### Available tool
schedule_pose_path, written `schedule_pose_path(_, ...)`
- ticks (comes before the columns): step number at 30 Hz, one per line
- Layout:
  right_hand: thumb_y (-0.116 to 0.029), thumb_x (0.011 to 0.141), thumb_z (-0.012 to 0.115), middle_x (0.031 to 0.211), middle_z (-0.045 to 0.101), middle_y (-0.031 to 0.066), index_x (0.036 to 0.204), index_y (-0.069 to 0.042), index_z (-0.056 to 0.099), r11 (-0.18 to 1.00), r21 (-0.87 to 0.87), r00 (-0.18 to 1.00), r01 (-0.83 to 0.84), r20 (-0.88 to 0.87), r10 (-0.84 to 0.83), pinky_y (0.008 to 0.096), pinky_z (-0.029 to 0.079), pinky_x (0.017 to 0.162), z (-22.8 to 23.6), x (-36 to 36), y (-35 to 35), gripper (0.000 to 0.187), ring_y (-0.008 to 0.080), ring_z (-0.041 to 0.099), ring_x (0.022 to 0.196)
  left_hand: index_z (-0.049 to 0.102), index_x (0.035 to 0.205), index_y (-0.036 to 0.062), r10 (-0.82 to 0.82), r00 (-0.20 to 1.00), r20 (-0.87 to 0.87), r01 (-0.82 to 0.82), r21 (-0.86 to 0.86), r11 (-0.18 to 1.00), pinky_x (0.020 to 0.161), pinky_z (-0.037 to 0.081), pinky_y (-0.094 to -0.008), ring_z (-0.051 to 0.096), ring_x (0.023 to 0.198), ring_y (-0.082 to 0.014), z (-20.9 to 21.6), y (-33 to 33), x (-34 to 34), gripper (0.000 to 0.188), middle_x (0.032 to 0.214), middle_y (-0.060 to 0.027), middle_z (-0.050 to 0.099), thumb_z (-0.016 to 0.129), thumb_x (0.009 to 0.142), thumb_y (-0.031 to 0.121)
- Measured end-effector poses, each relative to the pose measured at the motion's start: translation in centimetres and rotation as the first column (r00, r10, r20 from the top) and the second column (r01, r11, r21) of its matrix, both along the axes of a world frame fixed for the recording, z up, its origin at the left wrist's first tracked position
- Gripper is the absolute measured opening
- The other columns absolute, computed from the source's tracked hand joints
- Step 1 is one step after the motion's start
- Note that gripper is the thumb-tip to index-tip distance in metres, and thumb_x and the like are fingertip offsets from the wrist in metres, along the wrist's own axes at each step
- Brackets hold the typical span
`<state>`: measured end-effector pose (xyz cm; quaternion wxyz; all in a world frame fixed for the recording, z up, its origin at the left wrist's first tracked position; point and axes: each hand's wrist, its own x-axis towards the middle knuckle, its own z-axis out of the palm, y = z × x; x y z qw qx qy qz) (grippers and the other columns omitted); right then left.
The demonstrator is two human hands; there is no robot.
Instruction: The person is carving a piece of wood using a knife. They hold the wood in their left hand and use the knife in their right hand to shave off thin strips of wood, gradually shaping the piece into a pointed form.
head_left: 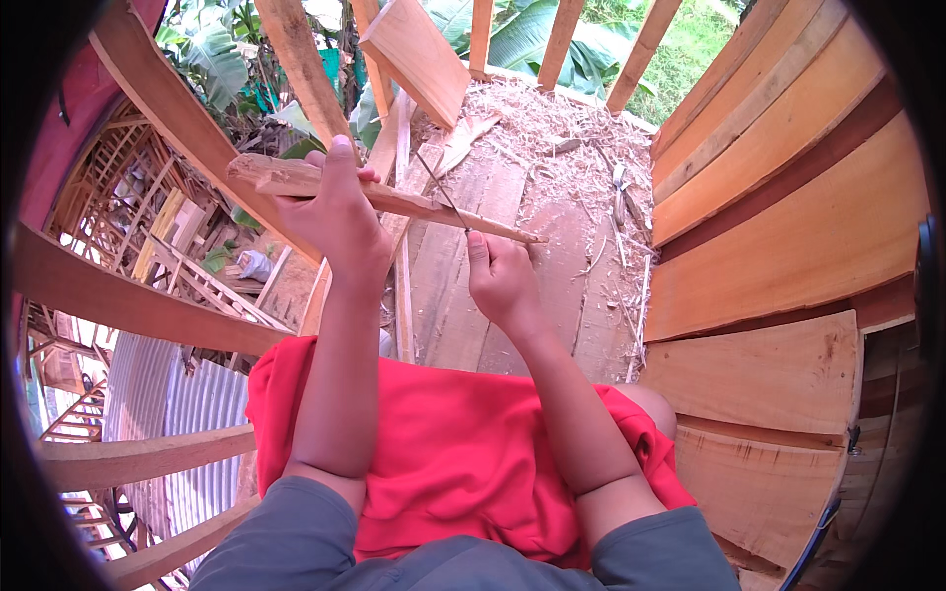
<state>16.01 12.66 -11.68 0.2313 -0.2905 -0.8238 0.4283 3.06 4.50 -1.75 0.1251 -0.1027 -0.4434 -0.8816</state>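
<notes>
Raised at the left, my left hand [340, 212] is closed around a rough wooden stick [414, 205], thick at its left end and tapering to a point on the right. My right hand [505, 281] is a fist just below the thin end of the stick. From its thumb side a thin dark blade [440, 187], seemingly a knife's, runs up and left across the stick. The fist hides the handle. Red cloth [443, 433] covers my lap under both forearms.
Curled wood shavings [562, 118] litter the plank floor [503, 197] ahead. A wide board [416, 61] leans at the far rails. Slatted plank walls [788, 227] rise on the right, and open rails [148, 295] on the left overlook corrugated metal sheets [177, 424].
</notes>
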Motion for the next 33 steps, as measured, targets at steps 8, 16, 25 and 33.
schedule_pose_path(8, -0.031, 0.098, 0.045, 0.062, 0.057, 0.0225, 0.073, 0.001, 0.058, 0.995, -0.027, 0.996, 0.092, 0.014, -0.092, 0.0483, 0.042, 0.06, 0.0, 1.5, 1.0, 0.043, 0.041, 0.059, 0.063, 0.04, 0.08, 0.0096, -0.116, 0.991, -0.06, 0.111, -0.078, 0.991, 0.051, 0.05, -0.0271, 0.052, 0.051, -0.0106, 1.5, 0.7, 3.6, 0.028, 0.063, 0.0006, 0.046, 0.067, 0.083, 0.003)
schedule_pose_path(16, -0.031, 0.099, 0.043, 0.064, 0.057, 0.0241, 0.072, 0.003, 0.057, 0.987, 0.021, 0.966, 0.161, 0.204, -0.162, 0.0459, 0.043, 0.059, 0.4, 1.5, 1.5, 0.046, 0.0406, 0.058, 0.061, 0.04, 0.084, 0.0101, -0.237, 0.963, -0.13, 0.223, -0.112, 0.968, 0.058, 0.054, -0.0319, 0.056, 0.055, -0.0116, 1.0, -0.2, 2.3, 0.03, 0.066, 0.0, 0.048, 0.069, 0.084, 0.006)
schedule_pose_path(25, -0.032, 0.099, 0.044, 0.062, 0.056, 0.0226, 0.073, 0.003, 0.056, 0.992, -0.081, 0.991, 0.092, 0.108, -0.083, 0.0446, 0.043, 0.059, -0.1, 2.9, 3.6, 0.046, 0.0381, 0.057, 0.06, 0.057, 0.09, 0.0034, -0.806, 0.422, -0.416, 0.831, -0.178, 0.527, 0.094, 0.043, -0.0599, 0.059, 0.092, -0.0274, 1.0, -2.1, -0.4, 0.09, 0.087, -0.011, 0.057, 0.021, 0.08, 0.085)
schedule_pose_path(33, -0.03, 0.098, 0.046, 0.06, 0.054, 0.0218, 0.071, 0.003, 0.055, 0.999, -0.028, 0.996, 0.03, 0.085, -0.027, 0.0451, 0.042, 0.057, 1.8, 3.9, 1.8, 0.043, 0.0367, 0.055, 0.057, 0.06, 0.074, 0.0011, -0.841, 0.35, -0.412, 0.904, -0.088, 0.419, 0.063, 0.044, -0.04, 0.049, 0.056, -0.0214, 1.8, -3.3, 0.3, 0.096, 0.061, -0.0087, 0.051, 0.014, 0.08, 0.085)
